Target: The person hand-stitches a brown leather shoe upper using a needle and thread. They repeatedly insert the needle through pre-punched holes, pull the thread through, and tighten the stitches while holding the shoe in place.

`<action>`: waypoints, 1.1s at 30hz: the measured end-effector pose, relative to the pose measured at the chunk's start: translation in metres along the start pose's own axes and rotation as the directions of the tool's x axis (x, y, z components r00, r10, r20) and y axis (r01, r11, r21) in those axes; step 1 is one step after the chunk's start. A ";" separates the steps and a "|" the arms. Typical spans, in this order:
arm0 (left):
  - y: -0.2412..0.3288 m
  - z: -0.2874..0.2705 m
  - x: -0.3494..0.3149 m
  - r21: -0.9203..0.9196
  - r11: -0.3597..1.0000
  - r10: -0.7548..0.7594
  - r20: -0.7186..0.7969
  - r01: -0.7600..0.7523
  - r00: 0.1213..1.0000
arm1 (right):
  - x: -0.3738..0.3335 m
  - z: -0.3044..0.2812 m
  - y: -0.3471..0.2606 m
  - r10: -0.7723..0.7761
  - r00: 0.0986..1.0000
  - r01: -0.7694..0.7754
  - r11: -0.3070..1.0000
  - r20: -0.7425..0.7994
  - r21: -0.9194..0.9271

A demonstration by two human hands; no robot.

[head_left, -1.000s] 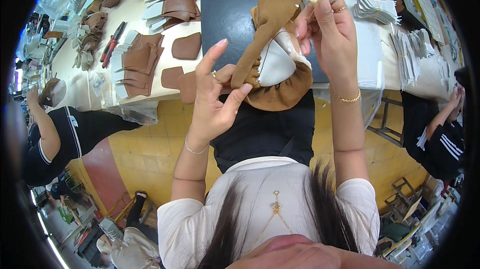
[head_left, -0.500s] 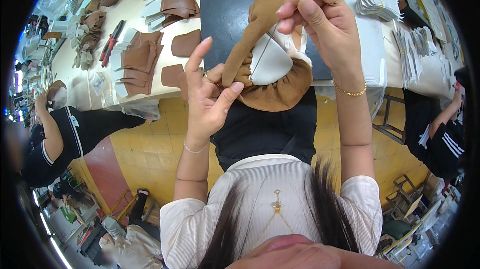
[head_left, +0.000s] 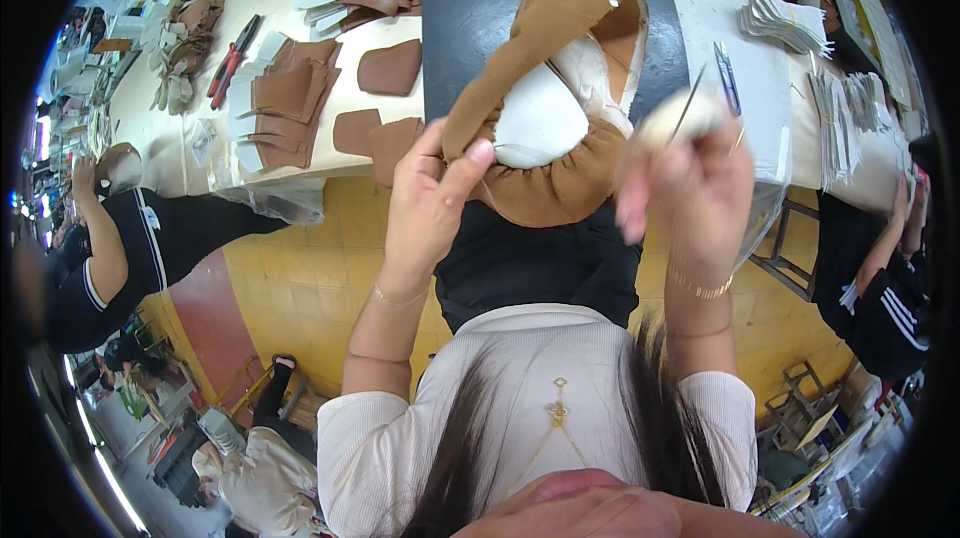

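Note:
A brown suede-like shoe upper with a gathered, puckered front lies in front of me, partly over the table's near edge. White lining shows inside its opening. My left hand pinches the left edge of the upper between thumb and fingers. To the right of the upper and apart from it, my right hand is smeared by motion. A thin, dark needle sticks up from it, beside a pale wrap on a finger. Any thread is too fine to make out.
A dark board lies under the upper. Brown leather pieces and red-black pliers are on the left. Blue-handled snips and stacked white pieces lie on the right. People work on both sides.
My right hand has come down and right, away from the upper, with the needle. My left fingers have closed more on the upper's edge. The upper's back part now stands uncovered.

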State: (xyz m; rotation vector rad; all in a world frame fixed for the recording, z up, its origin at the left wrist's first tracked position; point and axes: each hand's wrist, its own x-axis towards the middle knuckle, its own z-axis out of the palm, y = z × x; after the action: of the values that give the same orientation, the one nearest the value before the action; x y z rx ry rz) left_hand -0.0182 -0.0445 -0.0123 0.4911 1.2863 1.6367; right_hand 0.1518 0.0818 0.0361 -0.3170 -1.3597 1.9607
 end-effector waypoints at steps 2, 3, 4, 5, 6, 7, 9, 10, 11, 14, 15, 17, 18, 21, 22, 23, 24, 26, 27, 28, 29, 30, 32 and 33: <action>-0.001 -0.001 0.000 -0.048 0.989 -0.142 -0.079 0.138 0.987 | -0.026 0.016 0.001 0.183 0.983 -0.185 0.980 0.033 0.067; -0.002 -0.001 0.000 -0.093 0.989 -0.117 -0.044 0.112 0.992 | -0.033 0.022 0.003 0.269 0.962 -0.270 0.963 0.037 0.012; -0.001 -0.001 -0.001 -0.129 0.986 -0.109 -0.047 0.103 0.993 | -0.038 0.026 0.008 0.296 0.953 -0.297 0.955 0.068 0.013; -0.001 -0.001 -0.002 -0.157 0.983 -0.103 -0.054 0.094 0.993 | -0.039 0.029 0.013 0.359 0.933 -0.359 0.933 0.010 -0.040; -0.001 -0.001 -0.003 -0.186 0.979 -0.098 -0.061 0.085 0.993 | -0.040 0.032 0.016 0.374 0.927 -0.376 0.925 -0.041 -0.049; -0.002 0.001 -0.004 -0.258 0.965 -0.062 -0.029 0.053 0.998 | -0.041 0.033 0.019 0.425 0.900 -0.433 0.898 -0.101 -0.074; -0.002 0.001 -0.006 -0.237 0.967 -0.110 -0.064 0.092 0.992 | -0.042 0.032 0.019 0.464 0.879 -0.474 0.876 -0.115 -0.093; -0.002 0.001 -0.006 -0.240 0.965 -0.119 -0.044 0.106 0.992 | -0.042 0.031 0.019 0.500 0.857 -0.513 0.851 -0.128 -0.112; -0.003 0.000 -0.006 -0.149 0.984 -0.105 -0.064 0.094 0.992 | -0.043 0.030 0.021 0.472 0.870 -0.491 0.854 -0.142 -0.171; -0.004 -0.004 -0.005 0.137 0.989 -0.041 -0.069 0.050 0.997 | -0.045 0.026 0.031 0.396 0.909 -0.416 0.866 -0.127 -0.279; -0.004 -0.004 -0.006 0.240 0.971 -0.001 -0.063 0.016 0.998 | -0.047 0.025 0.035 0.402 0.906 -0.422 0.854 -0.132 -0.303; -0.002 -0.008 -0.004 0.364 0.931 0.052 -0.046 -0.032 0.998 | -0.049 0.023 0.045 0.404 0.907 -0.415 0.812 -0.117 -0.410; 0.001 -0.011 -0.006 0.348 0.933 -0.066 -0.068 0.086 0.996 | -0.050 0.022 0.049 0.391 0.912 -0.402 0.791 -0.123 -0.461; 0.011 -0.024 -0.008 0.265 0.899 -0.351 -0.039 0.348 0.936 | -0.052 0.021 0.055 0.326 0.933 -0.359 0.814 -0.153 -0.456; 0.013 -0.026 -0.008 0.198 0.914 -0.359 -0.009 0.354 0.933 | -0.052 0.022 0.054 0.282 0.948 -0.316 0.789 -0.147 -0.527; 0.013 -0.027 -0.008 0.157 0.908 -0.390 -0.021 0.388 0.921 | -0.052 0.022 0.053 0.242 0.964 -0.258 0.758 -0.109 -0.600; 0.011 -0.026 -0.008 0.079 0.940 -0.337 0.048 0.333 0.940 | -0.052 0.022 0.050 0.201 0.976 -0.202 0.716 -0.080 -0.669; 0.005 -0.020 -0.008 -0.032 0.960 -0.275 0.108 0.279 0.955 | -0.052 0.025 0.045 0.115 0.993 -0.099 0.659 -0.030 -0.745; 0.002 -0.016 -0.008 -0.046 0.966 -0.248 0.100 0.253 0.964 | -0.053 0.026 0.042 0.072 0.997 -0.047 0.619 -0.003 -0.784; -0.001 -0.011 -0.008 -0.062 0.972 -0.219 0.099 0.226 0.971 | -0.054 0.028 0.039 0.065 0.998 -0.057 0.608 -0.022 -0.792; -0.004 -0.006 -0.007 -0.083 0.979 -0.179 0.110 0.188 0.978 | -0.054 0.028 0.036 0.058 0.998 -0.063 0.594 -0.036 -0.802; -0.005 -0.001 -0.007 -0.099 0.976 -0.185 0.108 0.196 0.977 | -0.055 0.029 0.034 0.042 0.998 -0.055 0.584 -0.038 -0.810; -0.007 0.007 -0.006 -0.143 0.972 -0.165 0.138 0.185 0.977 | -0.054 0.029 0.030 0.057 0.997 -0.073 0.563 -0.050 -0.823; -0.007 0.010 -0.005 -0.149 0.970 -0.172 0.129 0.190 0.977 | -0.055 0.029 0.029 0.074 0.995 -0.096 0.551 -0.066 -0.829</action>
State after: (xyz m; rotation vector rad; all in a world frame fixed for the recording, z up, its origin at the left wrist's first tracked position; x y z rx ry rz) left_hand -0.0054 -0.0440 -0.0135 0.3536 1.0716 1.5210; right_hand 0.1625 0.0186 0.0116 -0.8585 -2.2380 1.2037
